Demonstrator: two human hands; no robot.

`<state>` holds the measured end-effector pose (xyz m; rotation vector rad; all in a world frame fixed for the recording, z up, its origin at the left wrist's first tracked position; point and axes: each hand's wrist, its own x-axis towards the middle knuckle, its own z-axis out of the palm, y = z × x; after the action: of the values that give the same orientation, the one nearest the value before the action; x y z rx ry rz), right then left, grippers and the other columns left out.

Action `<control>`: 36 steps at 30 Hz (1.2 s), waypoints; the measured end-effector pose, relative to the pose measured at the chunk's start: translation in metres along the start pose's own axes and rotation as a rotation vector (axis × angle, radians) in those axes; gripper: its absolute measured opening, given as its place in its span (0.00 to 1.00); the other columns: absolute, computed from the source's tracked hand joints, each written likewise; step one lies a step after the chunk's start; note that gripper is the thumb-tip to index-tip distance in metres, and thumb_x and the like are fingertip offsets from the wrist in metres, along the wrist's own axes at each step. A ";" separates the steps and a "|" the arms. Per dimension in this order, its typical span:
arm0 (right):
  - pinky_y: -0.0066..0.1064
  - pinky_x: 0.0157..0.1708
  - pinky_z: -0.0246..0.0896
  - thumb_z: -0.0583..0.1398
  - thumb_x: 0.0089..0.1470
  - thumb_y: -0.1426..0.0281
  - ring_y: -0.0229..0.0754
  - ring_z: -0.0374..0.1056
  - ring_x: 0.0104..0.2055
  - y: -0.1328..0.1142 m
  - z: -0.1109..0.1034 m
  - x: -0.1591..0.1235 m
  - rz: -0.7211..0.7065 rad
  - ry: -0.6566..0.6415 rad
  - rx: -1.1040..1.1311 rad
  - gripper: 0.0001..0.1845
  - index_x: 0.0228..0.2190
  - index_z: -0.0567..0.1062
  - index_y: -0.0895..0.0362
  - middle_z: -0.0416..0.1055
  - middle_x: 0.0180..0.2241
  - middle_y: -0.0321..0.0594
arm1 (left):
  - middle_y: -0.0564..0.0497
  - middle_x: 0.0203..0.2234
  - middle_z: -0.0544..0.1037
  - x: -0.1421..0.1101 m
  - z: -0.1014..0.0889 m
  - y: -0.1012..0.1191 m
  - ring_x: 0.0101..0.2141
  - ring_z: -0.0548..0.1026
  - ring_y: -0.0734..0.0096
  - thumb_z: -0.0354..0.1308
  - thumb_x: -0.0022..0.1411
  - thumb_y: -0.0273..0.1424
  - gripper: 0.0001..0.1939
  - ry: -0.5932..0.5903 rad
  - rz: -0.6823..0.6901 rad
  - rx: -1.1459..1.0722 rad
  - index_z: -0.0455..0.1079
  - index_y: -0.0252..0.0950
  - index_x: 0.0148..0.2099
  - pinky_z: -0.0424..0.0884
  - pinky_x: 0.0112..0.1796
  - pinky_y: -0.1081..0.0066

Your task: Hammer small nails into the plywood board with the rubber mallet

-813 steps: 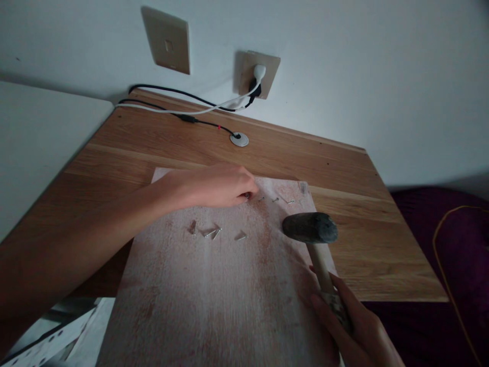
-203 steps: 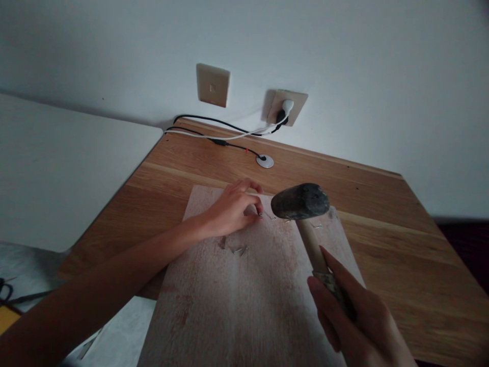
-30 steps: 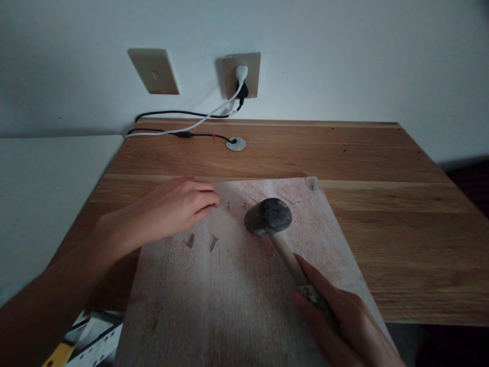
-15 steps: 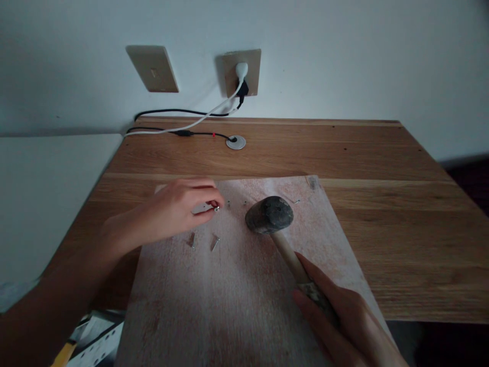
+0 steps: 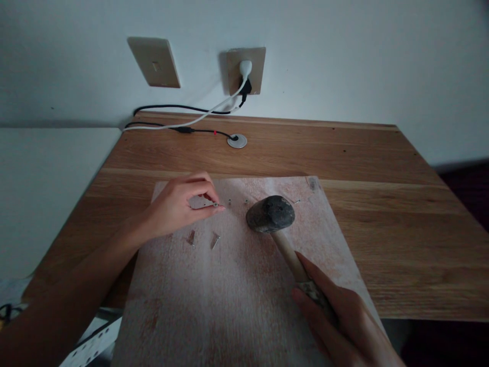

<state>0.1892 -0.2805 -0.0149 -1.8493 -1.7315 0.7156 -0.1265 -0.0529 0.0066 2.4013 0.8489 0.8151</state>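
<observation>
A whitish, worn board [image 5: 214, 295] lies on the wooden desk. Over its far left part, my left hand [image 5: 187, 204] pinches a small metal screw [image 5: 216, 204] between thumb and forefinger, its head facing up. My right hand [image 5: 340, 311] is wrapped round the handle of a rubber mallet [image 5: 270, 214], whose black head hangs over the far middle of the board. Two loose screws, one on the left [image 5: 192, 238] and one beside it [image 5: 216, 241], lie on the board nearer to me. A tilted screw [image 5: 298, 201] shows right of the mallet head, and small metal heads [image 5: 229, 201] stand in a row along the far edge.
The wooden desk [image 5: 382, 229] reaches back to the wall. A black cable runs through a round grommet [image 5: 237, 141], and a white cable [image 5: 191, 122] leads to the wall socket [image 5: 255, 61]. A white surface [image 5: 49, 188] stands at left, with a perforated metal piece [image 5: 93, 344] below.
My left hand's fingers have opened out a little around the screw, now held by the fingertips. The mallet and right hand have barely moved. The view has shifted slightly.
</observation>
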 end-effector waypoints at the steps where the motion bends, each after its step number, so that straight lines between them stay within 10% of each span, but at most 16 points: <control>1: 0.39 0.52 0.82 0.57 0.73 0.46 0.53 0.85 0.52 0.001 0.001 -0.001 -0.001 0.003 -0.005 0.36 0.70 0.75 0.53 0.86 0.54 0.49 | 0.53 0.33 0.77 0.000 0.001 -0.001 0.34 0.77 0.73 0.67 0.72 0.34 0.10 0.022 0.025 0.023 0.76 0.37 0.36 0.72 0.38 0.71; 36: 0.38 0.50 0.82 0.57 0.72 0.44 0.53 0.86 0.47 -0.017 -0.005 0.012 0.018 -0.018 0.088 0.36 0.65 0.80 0.56 0.88 0.40 0.47 | 0.53 0.35 0.75 -0.009 0.006 -0.010 0.34 0.74 0.73 0.66 0.71 0.30 0.06 -0.039 0.016 0.105 0.74 0.37 0.39 0.71 0.37 0.72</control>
<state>0.1805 -0.2675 -0.0003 -1.8061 -1.6696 0.8043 -0.1322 -0.0532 -0.0065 2.5100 0.8791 0.7447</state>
